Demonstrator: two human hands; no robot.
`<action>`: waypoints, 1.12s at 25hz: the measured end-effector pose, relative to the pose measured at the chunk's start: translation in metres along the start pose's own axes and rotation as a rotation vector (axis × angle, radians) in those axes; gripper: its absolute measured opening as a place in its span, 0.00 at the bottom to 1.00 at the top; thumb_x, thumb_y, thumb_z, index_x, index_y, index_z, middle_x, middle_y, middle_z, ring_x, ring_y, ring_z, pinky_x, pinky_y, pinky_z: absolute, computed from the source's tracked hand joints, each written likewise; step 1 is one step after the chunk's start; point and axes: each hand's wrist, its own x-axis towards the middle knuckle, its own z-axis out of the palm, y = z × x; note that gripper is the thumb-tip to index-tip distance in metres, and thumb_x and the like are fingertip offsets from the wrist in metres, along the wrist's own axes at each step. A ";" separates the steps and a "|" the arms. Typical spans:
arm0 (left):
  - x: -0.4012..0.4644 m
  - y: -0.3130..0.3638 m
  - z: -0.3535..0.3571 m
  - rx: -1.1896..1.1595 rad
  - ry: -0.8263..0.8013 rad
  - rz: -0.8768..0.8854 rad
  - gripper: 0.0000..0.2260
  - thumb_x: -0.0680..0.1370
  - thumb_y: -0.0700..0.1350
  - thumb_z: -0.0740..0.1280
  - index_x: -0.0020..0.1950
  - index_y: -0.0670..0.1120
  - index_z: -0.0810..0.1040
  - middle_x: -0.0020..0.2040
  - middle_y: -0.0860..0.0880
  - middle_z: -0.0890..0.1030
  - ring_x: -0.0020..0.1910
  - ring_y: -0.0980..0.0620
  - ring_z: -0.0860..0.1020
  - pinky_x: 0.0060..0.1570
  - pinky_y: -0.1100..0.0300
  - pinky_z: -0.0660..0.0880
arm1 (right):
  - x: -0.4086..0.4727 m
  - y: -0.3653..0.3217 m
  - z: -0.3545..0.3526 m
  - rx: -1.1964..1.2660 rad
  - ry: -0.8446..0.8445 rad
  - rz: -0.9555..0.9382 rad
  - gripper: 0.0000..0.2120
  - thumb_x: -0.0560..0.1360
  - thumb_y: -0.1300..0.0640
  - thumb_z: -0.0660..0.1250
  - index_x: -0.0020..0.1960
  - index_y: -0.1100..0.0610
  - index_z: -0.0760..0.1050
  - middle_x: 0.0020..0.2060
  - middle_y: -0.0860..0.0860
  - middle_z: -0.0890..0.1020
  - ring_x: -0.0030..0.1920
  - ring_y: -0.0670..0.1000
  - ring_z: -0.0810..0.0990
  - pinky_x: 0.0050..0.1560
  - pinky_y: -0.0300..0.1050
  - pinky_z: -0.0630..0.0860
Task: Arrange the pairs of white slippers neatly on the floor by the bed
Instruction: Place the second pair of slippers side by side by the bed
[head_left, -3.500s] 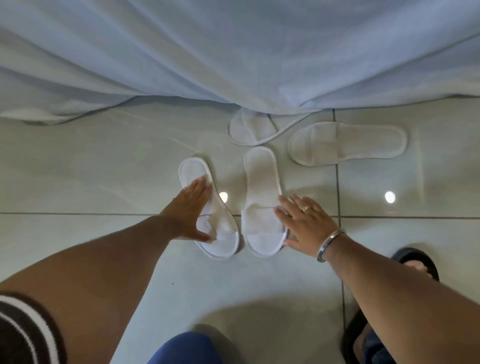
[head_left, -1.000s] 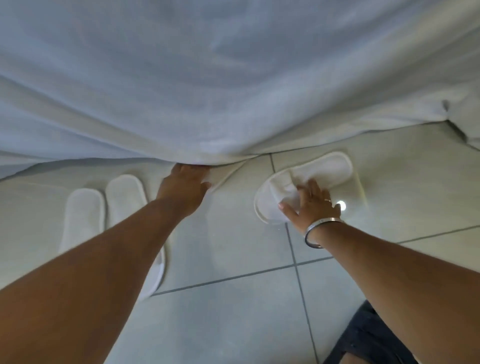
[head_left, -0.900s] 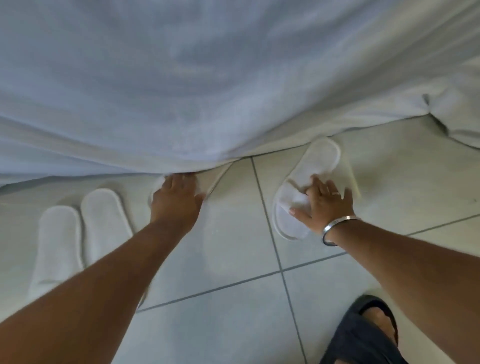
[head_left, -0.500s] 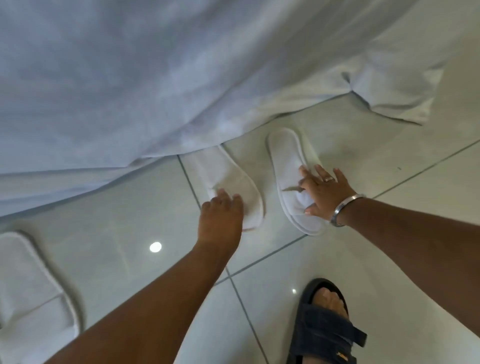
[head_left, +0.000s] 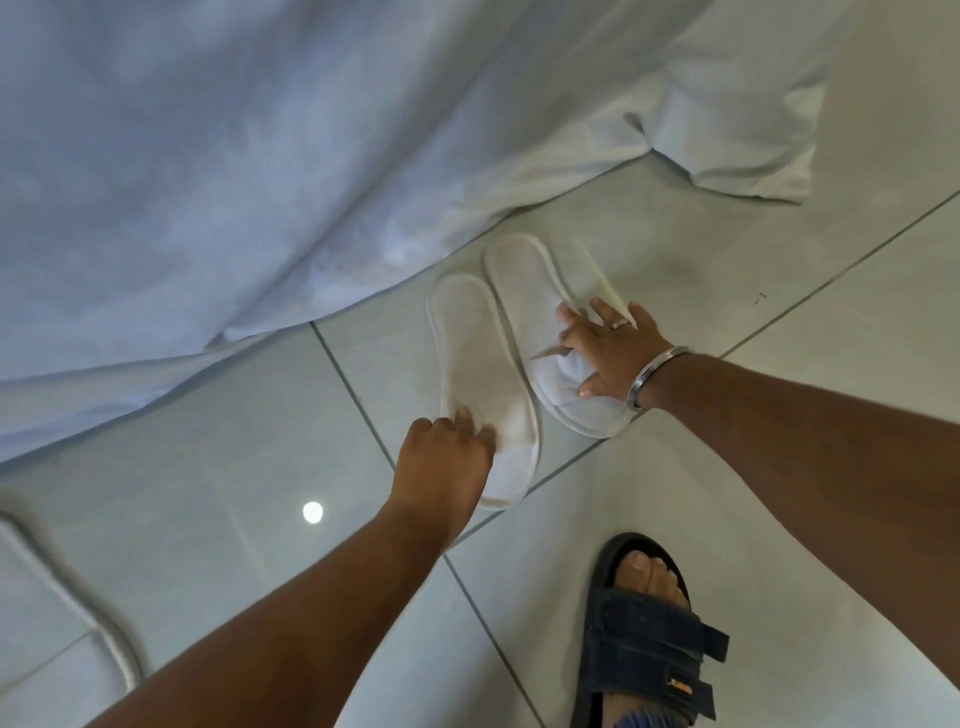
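Closest to me, at the bottom right, I see a foot in a dark blue strapped sandal planted on the pale tiled floor. At the bottom left corner a blurred white slipper edge pokes into view; I can make out only its rim. A small round light reflection sits on the tile between that slipper and my left forearm.

A little farther out, my left hand lies palm down on the toe end of the left white slipper, fingers close together and curled over its left edge, pressing rather than pinching. My right hand, wearing a ring and a silver bangle at the wrist, rests on the toe band of the right white slipper with fingers spread wide, flat against the fabric.

The two slippers lie side by side on the floor, touching or nearly touching along their inner edges, with their heels pointing toward the bed and toes toward me. The right one sits slightly farther from me than the left. A dark grout line runs under the toe ends of both.

Beyond them, the white bed sheet hangs down to the floor, its hem just beside the slippers' heels. At the far right a folded corner of the sheet rests on the tiles.
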 end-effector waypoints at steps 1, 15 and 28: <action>0.003 0.003 -0.001 -0.013 0.000 -0.027 0.20 0.75 0.43 0.69 0.66 0.46 0.71 0.59 0.42 0.79 0.46 0.45 0.79 0.44 0.54 0.69 | -0.003 -0.002 0.001 0.002 0.022 0.012 0.35 0.72 0.45 0.68 0.73 0.48 0.56 0.77 0.46 0.43 0.76 0.55 0.45 0.71 0.62 0.46; 0.116 -0.027 -0.065 0.004 0.033 0.213 0.22 0.83 0.56 0.50 0.78 0.58 0.57 0.81 0.46 0.53 0.78 0.44 0.54 0.75 0.44 0.54 | -0.106 -0.125 0.062 0.180 0.228 -0.189 0.41 0.63 0.43 0.74 0.70 0.59 0.64 0.71 0.59 0.67 0.68 0.60 0.69 0.63 0.59 0.70; 0.131 -0.019 -0.072 0.019 -0.138 0.147 0.29 0.79 0.68 0.44 0.77 0.60 0.60 0.81 0.47 0.50 0.79 0.48 0.52 0.75 0.43 0.38 | -0.130 -0.138 0.100 0.088 0.147 -0.208 0.48 0.67 0.30 0.57 0.75 0.61 0.53 0.75 0.61 0.55 0.74 0.62 0.54 0.72 0.59 0.51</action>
